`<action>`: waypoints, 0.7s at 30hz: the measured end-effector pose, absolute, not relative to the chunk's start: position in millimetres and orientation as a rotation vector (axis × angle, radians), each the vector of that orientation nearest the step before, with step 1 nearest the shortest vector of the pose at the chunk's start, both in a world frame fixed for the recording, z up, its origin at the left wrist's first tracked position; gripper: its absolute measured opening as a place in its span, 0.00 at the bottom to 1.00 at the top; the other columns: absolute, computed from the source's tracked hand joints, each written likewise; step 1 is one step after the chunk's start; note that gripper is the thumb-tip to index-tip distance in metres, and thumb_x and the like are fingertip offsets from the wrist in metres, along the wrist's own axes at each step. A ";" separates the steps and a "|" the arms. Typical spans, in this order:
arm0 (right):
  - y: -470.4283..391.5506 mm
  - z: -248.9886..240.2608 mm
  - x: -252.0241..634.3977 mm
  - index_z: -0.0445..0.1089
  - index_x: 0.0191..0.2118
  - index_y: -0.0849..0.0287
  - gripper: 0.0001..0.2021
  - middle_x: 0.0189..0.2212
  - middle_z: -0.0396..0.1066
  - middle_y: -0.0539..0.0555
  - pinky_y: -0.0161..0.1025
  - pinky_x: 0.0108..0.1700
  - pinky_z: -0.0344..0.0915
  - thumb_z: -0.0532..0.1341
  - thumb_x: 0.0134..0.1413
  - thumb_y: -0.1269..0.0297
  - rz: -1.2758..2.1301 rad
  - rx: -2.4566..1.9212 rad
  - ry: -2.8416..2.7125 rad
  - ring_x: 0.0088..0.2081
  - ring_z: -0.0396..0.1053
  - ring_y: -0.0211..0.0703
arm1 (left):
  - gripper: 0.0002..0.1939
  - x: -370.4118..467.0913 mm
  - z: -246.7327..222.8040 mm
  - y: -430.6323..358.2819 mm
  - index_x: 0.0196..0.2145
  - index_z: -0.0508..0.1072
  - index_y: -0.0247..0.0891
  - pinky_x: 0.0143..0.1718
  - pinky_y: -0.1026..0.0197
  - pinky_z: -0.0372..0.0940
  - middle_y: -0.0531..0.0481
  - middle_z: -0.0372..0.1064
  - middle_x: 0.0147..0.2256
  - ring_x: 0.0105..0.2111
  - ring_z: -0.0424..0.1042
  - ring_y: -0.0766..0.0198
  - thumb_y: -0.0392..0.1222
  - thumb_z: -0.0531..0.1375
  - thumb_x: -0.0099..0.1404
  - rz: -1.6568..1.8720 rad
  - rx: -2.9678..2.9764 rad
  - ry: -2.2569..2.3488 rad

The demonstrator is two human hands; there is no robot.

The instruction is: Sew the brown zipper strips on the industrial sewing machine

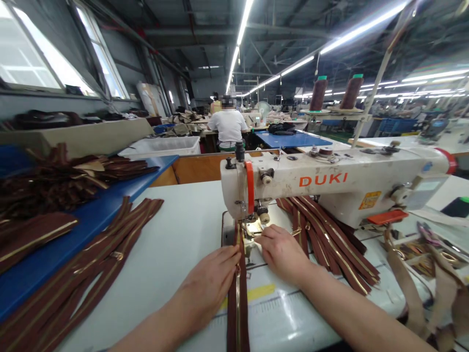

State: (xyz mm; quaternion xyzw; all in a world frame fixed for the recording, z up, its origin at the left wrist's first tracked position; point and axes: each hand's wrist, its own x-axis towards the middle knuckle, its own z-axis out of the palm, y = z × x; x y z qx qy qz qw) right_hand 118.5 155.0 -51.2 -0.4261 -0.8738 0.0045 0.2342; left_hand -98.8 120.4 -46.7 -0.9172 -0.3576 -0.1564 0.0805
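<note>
A brown zipper [238, 293] with gold teeth runs lengthwise under the needle area of a white sewing machine [286, 181]. My left hand [212, 276] lies along its left side, fingers together and closed on the strip just in front of the presser foot. My right hand [282, 252] is at the right of the foot, fingers bent and closed beside the lit metal plate [254, 228]. A small pale patch shows under its fingertips; whether it is held cloth or bare machine bed I cannot tell. More zippers [330, 234] lie fanned out behind the right hand.
Brown zippers [110, 259] spread across the left of the table, with a heap [54, 176] on the blue surface [146, 181]. At right sits a tray [421, 249] of small parts, with beige straps [403, 278] near it. Ahead, a person in white [227, 126] sits facing away.
</note>
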 end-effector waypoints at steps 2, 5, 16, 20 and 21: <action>155.7 -51.9 122.5 0.72 0.37 0.60 0.10 0.31 0.67 0.55 0.39 0.41 0.59 0.54 0.55 0.76 0.030 -1.197 -2.325 0.38 0.62 0.45 | 0.18 -107.5 -44.9 100.9 0.53 0.67 0.36 0.55 0.56 0.62 0.46 0.67 0.53 0.53 0.65 0.61 0.36 0.45 0.70 -0.446 -2.758 -1.121; 156.2 -52.8 126.3 0.71 0.34 0.60 0.11 0.31 0.67 0.55 0.39 0.41 0.60 0.52 0.55 0.76 0.030 -1.213 -2.255 0.38 0.62 0.46 | 0.19 -118.6 -48.4 73.0 0.56 0.64 0.39 0.53 0.54 0.64 0.46 0.64 0.56 0.54 0.64 0.59 0.43 0.50 0.69 -0.444 -2.735 -1.262; 150.5 -58.4 126.7 0.72 0.38 0.60 0.14 0.32 0.67 0.56 0.43 0.42 0.62 0.50 0.55 0.76 0.037 -1.147 -2.273 0.39 0.64 0.48 | 0.22 -130.1 -36.2 24.3 0.46 0.72 0.38 0.51 0.56 0.63 0.44 0.72 0.47 0.47 0.70 0.56 0.27 0.53 0.54 -0.170 -2.649 -1.666; 149.6 -57.9 127.1 0.72 0.36 0.60 0.14 0.33 0.67 0.57 0.43 0.42 0.62 0.49 0.56 0.76 0.080 -1.136 -2.294 0.39 0.64 0.48 | 0.10 -172.9 17.4 68.7 0.30 0.76 0.39 0.40 0.62 0.67 0.52 0.75 0.31 0.35 0.73 0.60 0.31 0.55 0.61 -0.280 -2.340 -2.339; 149.4 -57.5 127.3 0.72 0.36 0.60 0.14 0.33 0.67 0.57 0.42 0.43 0.62 0.49 0.56 0.76 0.084 -1.138 -2.297 0.39 0.64 0.47 | 0.09 -187.8 34.6 82.9 0.29 0.75 0.38 0.38 0.60 0.68 0.52 0.74 0.29 0.33 0.73 0.60 0.32 0.55 0.62 -0.311 -2.267 -2.375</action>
